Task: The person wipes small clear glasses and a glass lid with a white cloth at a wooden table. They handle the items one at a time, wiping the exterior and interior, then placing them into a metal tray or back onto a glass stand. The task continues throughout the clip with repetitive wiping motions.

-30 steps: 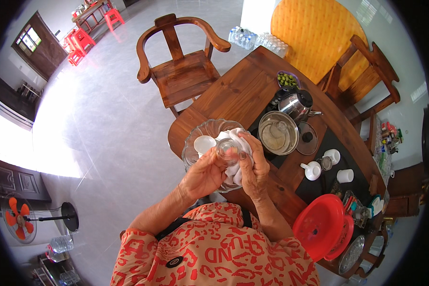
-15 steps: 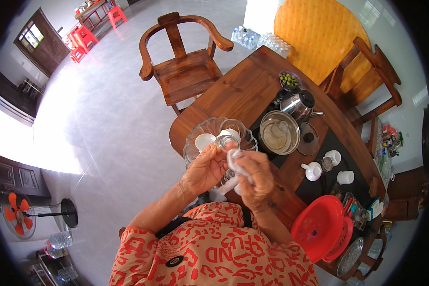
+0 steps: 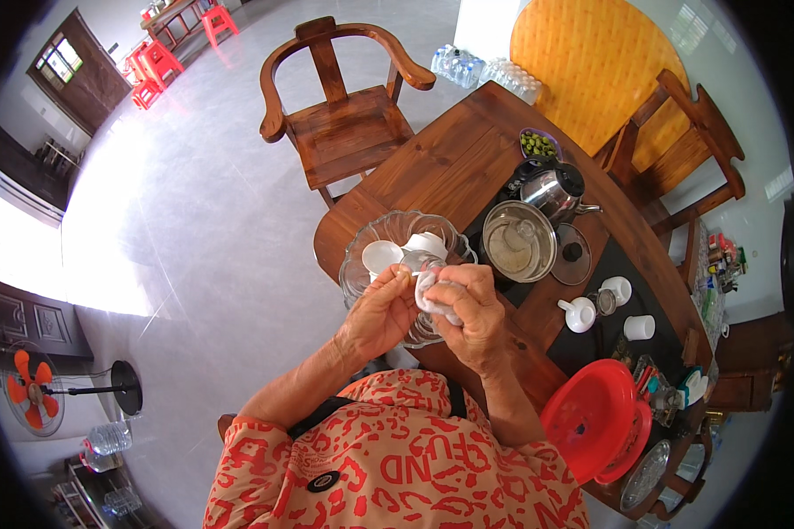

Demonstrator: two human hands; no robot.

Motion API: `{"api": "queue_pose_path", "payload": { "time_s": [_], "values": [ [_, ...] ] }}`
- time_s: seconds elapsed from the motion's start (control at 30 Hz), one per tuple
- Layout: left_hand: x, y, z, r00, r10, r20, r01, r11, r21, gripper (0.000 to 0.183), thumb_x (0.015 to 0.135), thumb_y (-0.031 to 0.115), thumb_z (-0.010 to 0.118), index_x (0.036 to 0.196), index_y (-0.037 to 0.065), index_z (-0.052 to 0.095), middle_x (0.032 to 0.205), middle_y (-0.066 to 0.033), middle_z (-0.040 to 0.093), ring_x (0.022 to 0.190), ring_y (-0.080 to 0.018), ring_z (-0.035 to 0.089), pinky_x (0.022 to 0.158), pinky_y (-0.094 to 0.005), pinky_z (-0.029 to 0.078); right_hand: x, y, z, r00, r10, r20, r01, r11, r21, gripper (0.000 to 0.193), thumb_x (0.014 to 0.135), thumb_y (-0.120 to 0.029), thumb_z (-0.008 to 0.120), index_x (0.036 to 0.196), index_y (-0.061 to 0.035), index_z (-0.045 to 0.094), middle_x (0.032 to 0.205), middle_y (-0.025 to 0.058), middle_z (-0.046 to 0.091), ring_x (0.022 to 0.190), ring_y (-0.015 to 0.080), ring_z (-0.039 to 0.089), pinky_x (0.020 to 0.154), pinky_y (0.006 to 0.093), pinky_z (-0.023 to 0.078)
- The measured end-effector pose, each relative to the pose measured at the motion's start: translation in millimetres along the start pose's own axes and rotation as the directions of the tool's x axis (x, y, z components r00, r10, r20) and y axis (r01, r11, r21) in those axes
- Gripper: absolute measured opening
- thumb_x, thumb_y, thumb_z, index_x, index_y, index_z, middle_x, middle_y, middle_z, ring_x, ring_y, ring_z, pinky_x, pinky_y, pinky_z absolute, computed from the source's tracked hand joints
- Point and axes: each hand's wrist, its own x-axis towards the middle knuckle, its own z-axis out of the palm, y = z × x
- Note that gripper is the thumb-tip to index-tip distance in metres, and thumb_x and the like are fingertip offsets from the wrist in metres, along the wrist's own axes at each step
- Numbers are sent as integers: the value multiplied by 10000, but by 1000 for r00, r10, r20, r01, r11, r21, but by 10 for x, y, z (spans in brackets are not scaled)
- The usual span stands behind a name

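Left hand (image 3: 372,316): fingertips pinching together beside the glass (image 3: 422,259), on what being unclear | right hand (image 3: 479,316): clutching bunched cloth (image 3: 436,298), seemingly bracing it against the glass | glass: showing above bowl (image 3: 355,280), which is corralling white cups (image 3: 382,257)

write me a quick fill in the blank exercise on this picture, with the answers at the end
The hand gripping the white cloth is the person's ____ one.
As pictured, the open pot stands to the ____ of the glass bowl.
The knob on the lid is coloured ____.
The large basin is coloured ____.

Missing words: right; right; black; red
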Motion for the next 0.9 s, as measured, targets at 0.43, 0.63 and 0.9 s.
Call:
{"api": "queue_pose_path", "payload": {
  "time_s": [0.43,0.63,0.9],
  "values": [
    [70,-27,100,997,-34,72,40,995,-94,326,1018,278,391,1212,36,488,1245,-112,532,1140,-205,541,977,-352,465,-163,164,310,952,-289,-104,237,906,-350,325,632,21,747,941,-62,691,1088,29,569,944,229,502,781,319,463],
    [48,7,110,998,-60,-37,54,987,-149,204,1001,234,445,994,74,570,1236,-104,588,1130,-201,550,993,-376,443,-228,229,200,973,-174,-150,139,966,-219,306,659,27,733,930,-84,649,1053,49,551,953,254,511,798,337,463],
    [66,13,159,995,-92,-43,86,986,-140,243,1011,252,411,995,87,588,1330,-113,538,1241,-216,496,1051,-381,403,-143,279,98,963,93,-252,-102,995,-20,354,693,64,684,1014,-67,614,1029,125,568,905,297,583,767,362,499]
  ]
}}
